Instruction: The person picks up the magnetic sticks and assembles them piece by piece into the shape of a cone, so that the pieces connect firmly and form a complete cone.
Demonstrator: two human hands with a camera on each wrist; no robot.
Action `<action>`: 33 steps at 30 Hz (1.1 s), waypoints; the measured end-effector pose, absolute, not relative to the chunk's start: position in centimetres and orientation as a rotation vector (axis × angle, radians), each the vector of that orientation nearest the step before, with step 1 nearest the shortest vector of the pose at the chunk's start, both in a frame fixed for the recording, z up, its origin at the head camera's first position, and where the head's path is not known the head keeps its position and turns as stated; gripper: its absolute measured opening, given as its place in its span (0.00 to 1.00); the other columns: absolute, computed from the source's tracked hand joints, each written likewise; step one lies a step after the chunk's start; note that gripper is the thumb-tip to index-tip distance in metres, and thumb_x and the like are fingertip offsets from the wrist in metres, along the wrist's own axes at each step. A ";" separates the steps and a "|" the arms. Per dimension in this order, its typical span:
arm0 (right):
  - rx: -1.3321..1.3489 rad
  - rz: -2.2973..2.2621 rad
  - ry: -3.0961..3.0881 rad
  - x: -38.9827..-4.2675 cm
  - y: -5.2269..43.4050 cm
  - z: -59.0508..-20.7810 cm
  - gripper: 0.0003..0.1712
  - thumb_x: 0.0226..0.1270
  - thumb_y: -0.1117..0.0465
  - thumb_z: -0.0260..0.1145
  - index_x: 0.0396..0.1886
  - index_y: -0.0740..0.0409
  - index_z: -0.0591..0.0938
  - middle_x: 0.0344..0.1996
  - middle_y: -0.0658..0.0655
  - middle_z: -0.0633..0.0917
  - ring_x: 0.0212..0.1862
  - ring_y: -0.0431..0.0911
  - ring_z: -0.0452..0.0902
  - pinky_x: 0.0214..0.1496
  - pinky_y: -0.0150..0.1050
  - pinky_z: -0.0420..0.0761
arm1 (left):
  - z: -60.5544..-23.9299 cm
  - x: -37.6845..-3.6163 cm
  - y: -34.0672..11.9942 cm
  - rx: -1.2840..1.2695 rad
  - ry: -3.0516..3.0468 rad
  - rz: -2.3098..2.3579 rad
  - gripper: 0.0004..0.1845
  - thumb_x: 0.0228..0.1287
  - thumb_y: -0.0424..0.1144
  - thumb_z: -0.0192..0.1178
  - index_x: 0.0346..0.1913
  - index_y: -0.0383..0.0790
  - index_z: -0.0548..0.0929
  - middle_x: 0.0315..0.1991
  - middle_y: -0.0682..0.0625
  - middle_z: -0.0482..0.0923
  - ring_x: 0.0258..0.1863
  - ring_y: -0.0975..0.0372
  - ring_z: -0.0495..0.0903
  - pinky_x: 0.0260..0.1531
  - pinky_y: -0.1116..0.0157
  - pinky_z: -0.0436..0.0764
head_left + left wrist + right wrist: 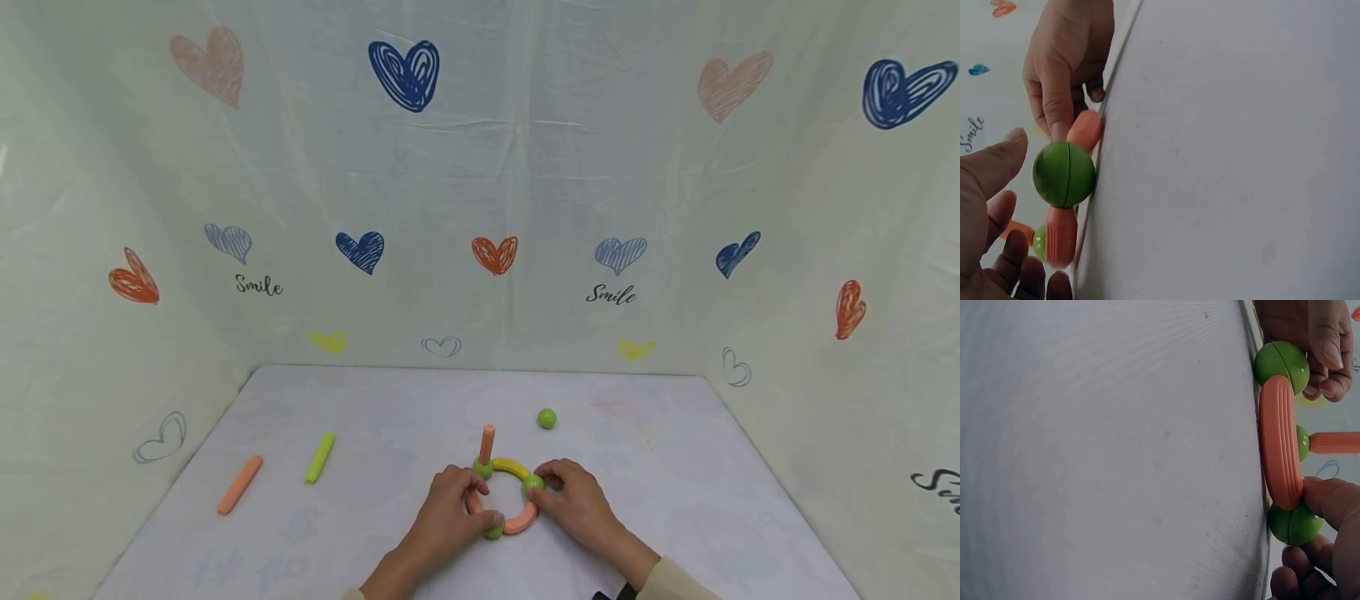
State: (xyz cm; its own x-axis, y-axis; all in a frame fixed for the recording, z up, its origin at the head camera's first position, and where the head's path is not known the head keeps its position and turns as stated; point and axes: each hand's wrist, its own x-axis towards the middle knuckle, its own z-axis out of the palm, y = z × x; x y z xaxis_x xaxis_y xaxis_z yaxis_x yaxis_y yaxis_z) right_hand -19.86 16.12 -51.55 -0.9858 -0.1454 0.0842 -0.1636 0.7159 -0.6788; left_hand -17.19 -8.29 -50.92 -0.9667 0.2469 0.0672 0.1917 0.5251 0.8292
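Note:
A ring of curved rods and green balls lies on the table between the hands. Its front part is an orange curved rod, and a yellow curved rod forms the back. An upright orange stick rises from the back-left green ball. My right hand pinches the right green ball between thumb and fingers, where the orange rod joins it. Around the ring's left side my left hand has thumb and fingers spread, close to the front green ball. It partly hides the left orange rod.
A loose green ball lies behind the ring. Off to the left are a yellow-green stick and an orange stick. A white curtain printed with hearts hangs around the table's back and sides.

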 end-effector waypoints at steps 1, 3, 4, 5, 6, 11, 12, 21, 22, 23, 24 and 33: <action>0.263 1.141 -2.884 -19.8 16.1 -51.6 0.16 0.60 0.51 0.80 0.44 0.50 0.88 0.38 0.44 0.84 0.41 0.38 0.77 0.45 0.37 0.79 | -51.0 -16.9 -8.2 0.419 2.686 1.440 0.20 0.56 0.50 0.81 0.44 0.49 0.81 0.41 0.54 0.71 0.45 0.60 0.65 0.39 0.68 0.69; 0.266 1.134 -2.878 -19.8 16.1 -51.5 0.15 0.60 0.51 0.80 0.44 0.49 0.88 0.37 0.44 0.84 0.41 0.37 0.77 0.45 0.37 0.79 | -51.2 -16.6 -8.1 0.462 2.677 1.415 0.21 0.54 0.50 0.82 0.43 0.52 0.81 0.40 0.55 0.70 0.47 0.61 0.63 0.40 0.68 0.69; 0.270 1.131 -2.875 -19.8 16.1 -51.5 0.15 0.60 0.51 0.80 0.44 0.49 0.88 0.38 0.44 0.84 0.41 0.37 0.77 0.45 0.37 0.79 | -51.3 -16.4 -8.1 0.474 2.679 1.400 0.20 0.54 0.50 0.82 0.42 0.53 0.80 0.40 0.55 0.69 0.47 0.61 0.63 0.41 0.68 0.69; 0.273 1.127 -2.873 -19.8 16.1 -51.5 0.15 0.60 0.51 0.80 0.44 0.49 0.88 0.38 0.43 0.84 0.41 0.37 0.77 0.45 0.37 0.79 | -51.3 -16.4 -8.1 0.480 2.679 1.391 0.20 0.53 0.50 0.83 0.42 0.54 0.80 0.40 0.55 0.68 0.47 0.62 0.62 0.41 0.68 0.69; 0.277 1.124 -2.870 -19.8 16.1 -51.5 0.15 0.60 0.51 0.80 0.44 0.50 0.88 0.38 0.44 0.84 0.41 0.37 0.77 0.45 0.37 0.79 | -51.4 -16.4 -8.1 0.487 2.683 1.381 0.20 0.53 0.50 0.82 0.41 0.55 0.80 0.40 0.56 0.68 0.47 0.62 0.62 0.42 0.68 0.69; 0.293 1.133 -2.870 -19.6 15.9 -51.4 0.15 0.61 0.52 0.80 0.45 0.48 0.87 0.38 0.42 0.82 0.41 0.38 0.75 0.44 0.35 0.78 | -51.4 -16.5 -8.6 0.455 2.694 1.361 0.16 0.56 0.47 0.81 0.40 0.58 0.82 0.41 0.57 0.69 0.46 0.64 0.65 0.43 0.69 0.70; 0.304 1.132 -2.870 -19.5 15.9 -51.4 0.15 0.61 0.52 0.80 0.45 0.47 0.87 0.38 0.42 0.82 0.41 0.38 0.75 0.44 0.35 0.78 | -51.3 -16.5 -8.7 0.445 2.696 1.358 0.15 0.57 0.47 0.81 0.40 0.58 0.83 0.41 0.57 0.69 0.45 0.64 0.66 0.42 0.69 0.71; 0.474 1.082 -2.887 -18.2 16.0 -51.3 0.17 0.61 0.46 0.80 0.44 0.45 0.86 0.39 0.39 0.81 0.41 0.34 0.74 0.44 0.34 0.78 | -51.3 -17.0 -10.7 0.423 2.743 1.408 0.13 0.63 0.45 0.77 0.48 0.50 0.88 0.44 0.58 0.78 0.41 0.66 0.75 0.41 0.69 0.78; 0.501 1.088 -2.886 -18.1 16.0 -51.4 0.17 0.62 0.46 0.80 0.44 0.45 0.86 0.39 0.38 0.81 0.42 0.34 0.74 0.45 0.34 0.78 | -51.3 -17.1 -11.0 0.418 2.753 1.415 0.13 0.64 0.45 0.76 0.49 0.50 0.88 0.45 0.59 0.80 0.41 0.66 0.76 0.42 0.69 0.78; 0.528 1.094 -2.885 -18.0 16.0 -51.4 0.17 0.62 0.45 0.80 0.45 0.44 0.86 0.39 0.38 0.81 0.42 0.34 0.74 0.45 0.34 0.79 | -51.3 -17.1 -11.2 0.412 2.765 1.416 0.13 0.64 0.44 0.76 0.50 0.50 0.88 0.45 0.59 0.81 0.41 0.65 0.77 0.42 0.68 0.79; 0.555 1.099 -2.884 -17.9 16.0 -51.4 0.17 0.63 0.45 0.79 0.45 0.44 0.86 0.39 0.38 0.81 0.43 0.34 0.74 0.46 0.34 0.79 | -51.3 -17.2 -11.4 0.398 2.773 1.415 0.14 0.64 0.45 0.76 0.50 0.50 0.88 0.45 0.59 0.82 0.42 0.65 0.77 0.42 0.68 0.79; 0.731 1.182 -2.860 -17.1 15.6 -51.4 0.14 0.67 0.43 0.76 0.47 0.39 0.86 0.42 0.36 0.81 0.45 0.32 0.74 0.49 0.33 0.80 | -51.2 -17.9 -12.1 0.312 2.811 1.456 0.15 0.63 0.39 0.75 0.53 0.47 0.90 0.47 0.55 0.87 0.45 0.63 0.82 0.43 0.67 0.82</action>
